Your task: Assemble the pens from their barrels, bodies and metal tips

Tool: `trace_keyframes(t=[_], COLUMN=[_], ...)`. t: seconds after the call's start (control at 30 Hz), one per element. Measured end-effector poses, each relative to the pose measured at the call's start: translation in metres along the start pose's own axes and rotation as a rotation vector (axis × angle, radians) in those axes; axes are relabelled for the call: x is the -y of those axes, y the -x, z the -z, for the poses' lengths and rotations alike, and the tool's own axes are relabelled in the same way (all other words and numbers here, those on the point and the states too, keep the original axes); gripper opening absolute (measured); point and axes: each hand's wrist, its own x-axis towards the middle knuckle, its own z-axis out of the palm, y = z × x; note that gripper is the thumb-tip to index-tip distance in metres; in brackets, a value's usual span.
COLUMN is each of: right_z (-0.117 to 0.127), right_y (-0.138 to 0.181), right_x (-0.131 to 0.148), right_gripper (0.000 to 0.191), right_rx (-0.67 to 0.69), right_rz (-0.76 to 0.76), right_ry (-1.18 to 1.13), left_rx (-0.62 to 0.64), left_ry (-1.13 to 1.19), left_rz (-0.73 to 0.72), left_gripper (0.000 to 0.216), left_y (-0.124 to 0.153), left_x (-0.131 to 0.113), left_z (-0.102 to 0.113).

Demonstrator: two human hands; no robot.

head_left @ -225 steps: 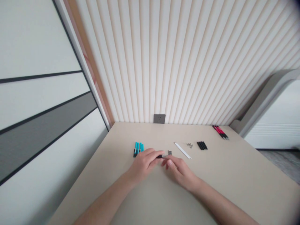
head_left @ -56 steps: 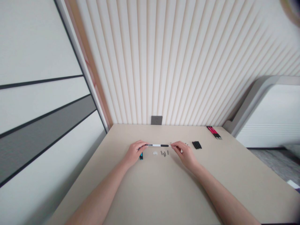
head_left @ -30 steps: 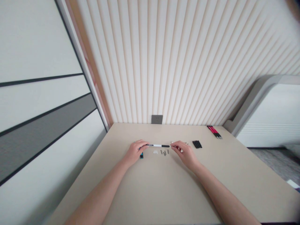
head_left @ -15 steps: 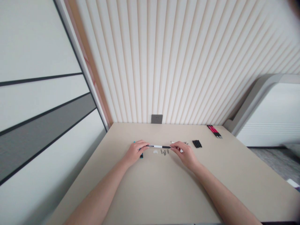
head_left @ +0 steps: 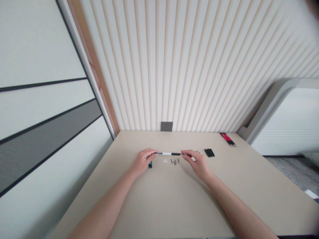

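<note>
A white pen with a black grip section lies level between my two hands, just above the table. My left hand is closed around its left end. At the other end, the fingers of my right hand pinch the pen's tip, where a small grey part shows. Under my left hand some blue-and-black pen pieces stick out, mostly hidden. Below the pen lie small white pieces and several small grey pieces. More small grey pieces are partly hidden behind my right hand.
Several black tubes lie side by side to the right of my right hand. Farther back on the beige table are red-and-black pens. A grey wall socket sits at the table's back edge, on a ribbed wall.
Both hands have risen very slightly with the pen. A little more of the grey part at its tip shows beside my right fingers.
</note>
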Motion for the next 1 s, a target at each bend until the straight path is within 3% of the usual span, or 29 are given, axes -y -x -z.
trace_keyframes(t=[0.17,1.0], right_z=[0.0013,-0.0022], right_y=[-0.0008,-0.0001], right_x=[0.0007,0.0029], right_gripper=[0.031,0.022], right_rx=[0.009,0.049], right_rz=[-0.074,-0.130], right_ry=[-0.093,-0.272], left_rx=[-0.009,-0.029], left_ry=[0.011,0.016], left_rz=[0.006,-0.004], left_gripper=[0.027,0.027], left_y=[0.0001,0.0012], left_x=[0.0008,0.0005], left_z=[-0.0001,-0.0005])
